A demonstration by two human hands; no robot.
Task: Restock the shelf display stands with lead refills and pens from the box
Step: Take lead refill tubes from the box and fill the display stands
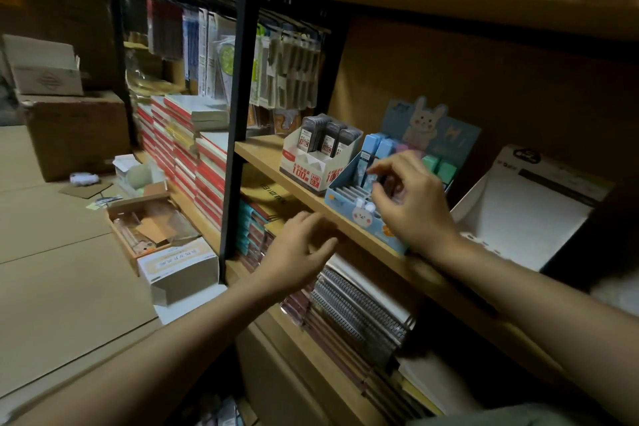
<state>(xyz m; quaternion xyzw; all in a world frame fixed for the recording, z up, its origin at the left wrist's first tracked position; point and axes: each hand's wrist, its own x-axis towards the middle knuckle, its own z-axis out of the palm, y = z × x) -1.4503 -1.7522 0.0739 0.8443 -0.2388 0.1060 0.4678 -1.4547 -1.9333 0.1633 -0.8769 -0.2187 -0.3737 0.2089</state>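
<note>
A small blue lead refill case (371, 180) is pinched between the thumb and fingertips of the right hand (411, 204), which is held directly over the blue rabbit display stand (363, 214) on the wooden shelf (262, 152). The case is seen just beneath the fingertips, its long axis roughly upright and tilted slightly, with the stand's front rows of slots lying immediately below and a little toward the wrist. The right hand is plainly the nearer one; the left hand (297, 252) is held lower, beyond the shelf's front edge, fingers relaxed and spread, gripping nothing, though blur makes its contact with the edge hard to judge. Behind the fingertips, upright blue, pink and green cases (439, 166) are already stacked in the stand's rear rows, so little room is left that way. To the left of the hand, just beside the stand, a white and red lead refill stand (311, 166) is set, holding dark cases. To the right of the wrist an unfilled white display stand (518, 211) is seen. The coming move is judged to be a short downward seating into a free front slot. The supply box (148, 221) lies on the floor, well apart, left of the left hand.
</note>
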